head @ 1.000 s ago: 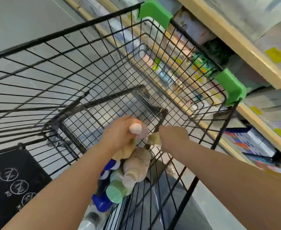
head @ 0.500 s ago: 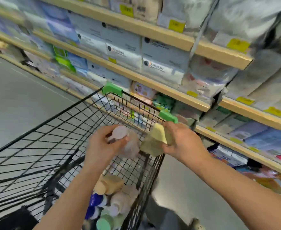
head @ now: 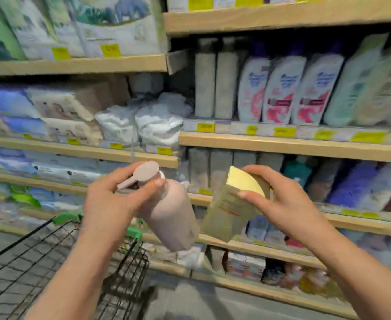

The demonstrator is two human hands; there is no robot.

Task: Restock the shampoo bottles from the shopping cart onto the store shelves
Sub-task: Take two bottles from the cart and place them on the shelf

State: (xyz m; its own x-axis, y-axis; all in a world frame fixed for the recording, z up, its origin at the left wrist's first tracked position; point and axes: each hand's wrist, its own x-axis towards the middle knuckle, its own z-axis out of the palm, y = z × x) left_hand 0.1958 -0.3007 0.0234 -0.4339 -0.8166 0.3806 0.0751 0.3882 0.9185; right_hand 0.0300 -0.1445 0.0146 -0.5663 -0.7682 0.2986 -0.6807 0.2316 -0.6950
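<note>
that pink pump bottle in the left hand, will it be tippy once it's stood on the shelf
Probably somewhat. The pink pump bottle is tall and narrow with a wide pump head on top, so a nudge could topple it. The left hand grips only its neck, so it hangs tilted. Its smooth sides look slippery.

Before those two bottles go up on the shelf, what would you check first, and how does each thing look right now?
1. Left hand has the pink pump bottle by its neck: ok.
2. Right hand grips the yellow-capped bottle at its top: ok.
3. Both bottles upright: not ok, both tilted.
4. Bottles clear of the shopping cart: ok.
5. Free gap on the shampoo shelf: cannot tell, the rows look full and blurred.
6. Matching product on the shelves: cannot tell.
</note>
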